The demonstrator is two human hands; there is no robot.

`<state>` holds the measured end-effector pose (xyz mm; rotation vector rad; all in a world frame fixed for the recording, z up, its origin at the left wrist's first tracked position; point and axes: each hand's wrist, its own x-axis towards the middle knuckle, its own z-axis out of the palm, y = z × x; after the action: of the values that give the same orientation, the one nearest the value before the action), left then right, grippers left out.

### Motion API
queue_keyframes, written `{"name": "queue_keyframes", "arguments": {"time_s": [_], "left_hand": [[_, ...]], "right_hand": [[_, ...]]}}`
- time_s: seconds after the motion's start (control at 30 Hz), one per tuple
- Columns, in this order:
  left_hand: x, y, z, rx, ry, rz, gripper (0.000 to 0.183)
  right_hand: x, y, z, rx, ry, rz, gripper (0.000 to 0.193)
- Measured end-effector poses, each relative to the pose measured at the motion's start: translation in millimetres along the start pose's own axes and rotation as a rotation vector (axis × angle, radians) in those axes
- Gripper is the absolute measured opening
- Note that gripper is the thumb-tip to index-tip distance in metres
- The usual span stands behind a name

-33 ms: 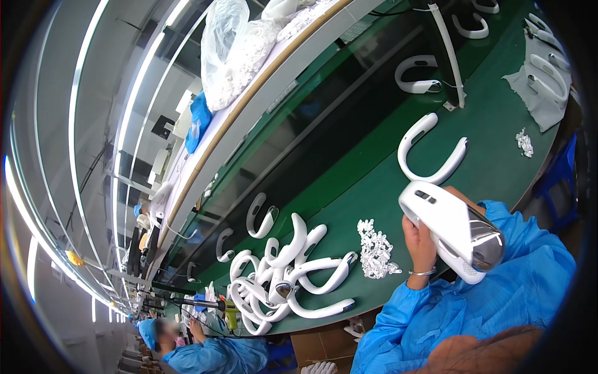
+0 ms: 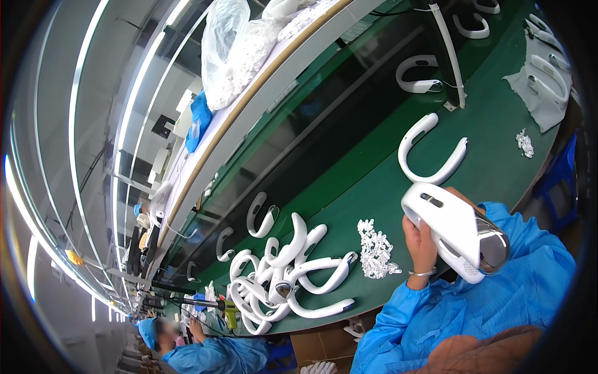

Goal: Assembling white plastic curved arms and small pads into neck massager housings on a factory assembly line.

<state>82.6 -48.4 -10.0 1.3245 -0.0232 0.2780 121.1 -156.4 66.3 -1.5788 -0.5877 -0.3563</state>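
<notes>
A white U-shaped device that looks like a neck fan (image 2: 445, 215) is held up above the near table edge. It has dark slots on its upper face, a glossy dark end and a perforated patch on the lower arm. My left hand (image 2: 422, 249), with a bangle at the wrist, is closed on its left side. Behind the fan, only part of my right hand (image 2: 464, 198) shows; its fingers are hidden. Just beyond lies another white U-shaped piece (image 2: 408, 153) on the green table. Small white parts (image 2: 375, 249) lie heaped to the left of my left hand.
Many white U-shaped pieces (image 2: 274, 280) are piled at left on the green table (image 2: 349, 181). A white post (image 2: 450, 62) rises at the back. Plastic bags (image 2: 224, 56) sit on a raised shelf. A co-worker (image 2: 205, 352) in blue works at lower left; a blue stool (image 2: 560, 177) stands right.
The held neck fan has shifted slightly to the right and turned a little. My left hand has barely moved, and the table pieces lie as before.
</notes>
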Motion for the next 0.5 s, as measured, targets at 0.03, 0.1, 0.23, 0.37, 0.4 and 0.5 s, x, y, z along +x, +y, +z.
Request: {"name": "queue_keyframes", "arguments": {"time_s": [0.03,0.1,0.23,0.37,0.4,0.5], "left_hand": [[-0.2,0.0,1.6,-0.023,-0.003,0.008,0.041],[-1.5,0.6,3.8,0.033,-0.006,0.044,0.040],[3.2,8.9,6.8,0.191,-0.012,0.101,0.034],[33.6,14.4,9.8,0.146,-0.005,0.025,0.028],[57.5,10.1,-1.9,0.216,-0.035,0.027,0.027],[128.3,25.8,-2.2,-0.172,-0.086,-0.381,0.024]], "right_hand": [[-1.6,0.7,1.9,0.014,-0.005,0.020,0.033],[-5.3,0.8,1.4,0.030,-0.019,0.050,0.032],[-3.2,2.0,2.9,0.087,-0.047,0.137,0.031],[15.3,24.5,-12.6,0.167,-0.102,0.299,0.030],[36.5,43.7,-9.6,0.113,-0.190,0.148,0.021],[100.4,94.6,-29.1,-0.185,-0.154,0.082,0.032]]}}
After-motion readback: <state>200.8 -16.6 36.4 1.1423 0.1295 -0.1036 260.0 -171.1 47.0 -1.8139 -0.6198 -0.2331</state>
